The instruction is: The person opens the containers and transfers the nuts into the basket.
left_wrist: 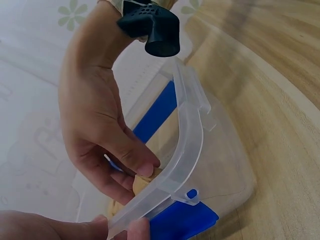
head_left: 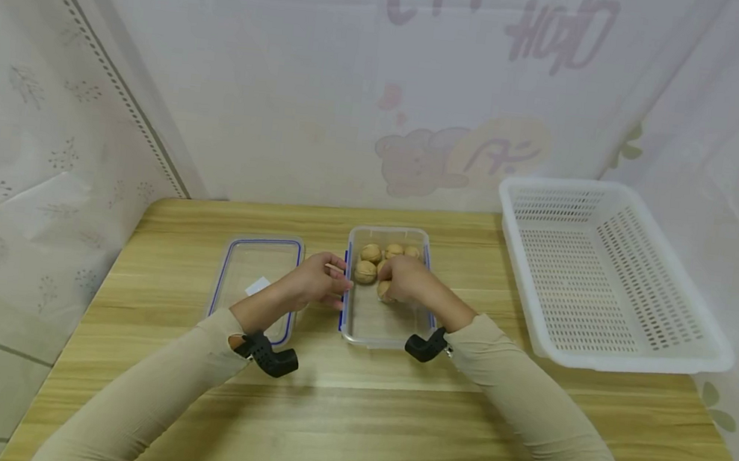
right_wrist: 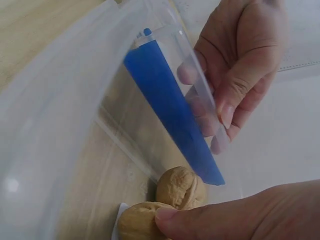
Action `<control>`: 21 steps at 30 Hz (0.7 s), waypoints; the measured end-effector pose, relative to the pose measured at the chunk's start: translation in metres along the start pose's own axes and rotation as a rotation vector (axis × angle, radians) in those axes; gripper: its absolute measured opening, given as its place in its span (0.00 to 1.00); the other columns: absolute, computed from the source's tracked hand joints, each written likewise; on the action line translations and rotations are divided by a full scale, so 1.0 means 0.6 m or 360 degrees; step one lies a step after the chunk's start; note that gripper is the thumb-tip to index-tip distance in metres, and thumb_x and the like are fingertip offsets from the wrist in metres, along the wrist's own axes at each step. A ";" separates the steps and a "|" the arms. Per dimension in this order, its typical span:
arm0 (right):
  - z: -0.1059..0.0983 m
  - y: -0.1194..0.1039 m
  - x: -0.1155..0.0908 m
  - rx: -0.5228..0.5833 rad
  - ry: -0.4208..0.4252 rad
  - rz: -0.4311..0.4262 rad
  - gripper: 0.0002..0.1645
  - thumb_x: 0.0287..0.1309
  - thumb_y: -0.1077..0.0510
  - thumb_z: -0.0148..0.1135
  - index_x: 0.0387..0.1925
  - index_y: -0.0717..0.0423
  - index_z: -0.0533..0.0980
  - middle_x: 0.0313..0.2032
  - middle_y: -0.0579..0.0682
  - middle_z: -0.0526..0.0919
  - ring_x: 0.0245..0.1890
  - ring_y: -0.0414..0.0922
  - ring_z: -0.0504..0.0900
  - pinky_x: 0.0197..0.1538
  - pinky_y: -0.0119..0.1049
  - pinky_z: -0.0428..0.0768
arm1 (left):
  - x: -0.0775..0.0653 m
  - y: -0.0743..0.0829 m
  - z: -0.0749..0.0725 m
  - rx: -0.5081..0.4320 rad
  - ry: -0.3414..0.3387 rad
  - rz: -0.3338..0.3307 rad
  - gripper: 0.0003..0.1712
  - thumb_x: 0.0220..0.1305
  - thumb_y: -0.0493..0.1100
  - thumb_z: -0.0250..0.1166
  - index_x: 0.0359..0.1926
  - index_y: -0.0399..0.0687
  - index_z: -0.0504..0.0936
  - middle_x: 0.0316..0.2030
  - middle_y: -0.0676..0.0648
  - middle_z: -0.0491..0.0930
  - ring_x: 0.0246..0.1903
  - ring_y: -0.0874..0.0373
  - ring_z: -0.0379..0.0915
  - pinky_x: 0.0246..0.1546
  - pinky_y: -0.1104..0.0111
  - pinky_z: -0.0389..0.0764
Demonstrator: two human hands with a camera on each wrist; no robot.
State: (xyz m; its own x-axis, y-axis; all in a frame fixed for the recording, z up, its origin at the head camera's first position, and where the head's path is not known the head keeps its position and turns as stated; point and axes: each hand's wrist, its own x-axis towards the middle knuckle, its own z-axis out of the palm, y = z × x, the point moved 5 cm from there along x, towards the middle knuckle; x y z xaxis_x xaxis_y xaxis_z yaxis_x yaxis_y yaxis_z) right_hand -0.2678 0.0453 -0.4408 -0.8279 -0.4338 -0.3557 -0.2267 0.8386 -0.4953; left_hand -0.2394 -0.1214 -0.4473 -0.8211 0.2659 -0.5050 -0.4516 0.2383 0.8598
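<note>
A clear plastic food box [head_left: 375, 332] with blue clips stands on the table, several walnuts [head_left: 366, 272] gathered in its far part. My right hand [head_left: 408, 280] reaches into the box and pinches a walnut [right_wrist: 140, 220] between thumb and fingers. That walnut lies beside another walnut [right_wrist: 180, 187] in the right wrist view. At the box's left wall, my left hand [head_left: 318, 283] holds the rim, thumb on one side and fingers on the other. In the left wrist view, the right hand [left_wrist: 100, 120] partly hides the walnuts.
Left of the box lies a clear lid [head_left: 265, 257] with a blue seal, a small white label on it. A white perforated basket [head_left: 614, 282] stands at the right. The wooden table [head_left: 349, 424] meets a printed cloth at the back.
</note>
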 end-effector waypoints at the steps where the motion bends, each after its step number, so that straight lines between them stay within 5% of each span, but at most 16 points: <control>1: 0.001 0.000 0.000 0.0003 0.0006 -0.0002 0.20 0.54 0.67 0.74 0.51 0.62 0.84 0.53 0.55 0.85 0.57 0.53 0.80 0.64 0.45 0.80 | -0.001 -0.001 0.000 0.0002 0.0003 -0.0005 0.25 0.71 0.26 0.59 0.64 0.30 0.62 0.45 0.40 0.72 0.37 0.55 0.76 0.34 0.67 0.91; 14: 0.008 0.005 0.007 0.0040 0.0014 0.0003 0.18 0.55 0.62 0.73 0.49 0.61 0.85 0.50 0.54 0.86 0.48 0.49 0.82 0.56 0.43 0.83 | -0.001 0.000 0.000 0.0010 -0.0008 0.0015 0.26 0.71 0.26 0.59 0.65 0.29 0.60 0.45 0.40 0.71 0.37 0.55 0.76 0.36 0.66 0.91; 21: 0.007 0.004 0.004 0.0141 0.0020 -0.0037 0.15 0.54 0.61 0.73 0.45 0.58 0.86 0.40 0.49 0.87 0.36 0.44 0.80 0.40 0.33 0.82 | -0.001 0.000 0.000 -0.0005 -0.0002 0.0009 0.25 0.71 0.26 0.59 0.64 0.30 0.61 0.45 0.40 0.70 0.38 0.55 0.75 0.36 0.65 0.91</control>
State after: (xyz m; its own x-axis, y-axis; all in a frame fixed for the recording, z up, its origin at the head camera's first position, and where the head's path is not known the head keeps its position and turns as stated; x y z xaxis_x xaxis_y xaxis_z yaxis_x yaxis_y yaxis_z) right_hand -0.2683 0.0452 -0.4461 -0.8295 -0.4479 -0.3337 -0.1999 0.7958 -0.5716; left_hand -0.2390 -0.1216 -0.4468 -0.8232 0.2684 -0.5002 -0.4480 0.2341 0.8628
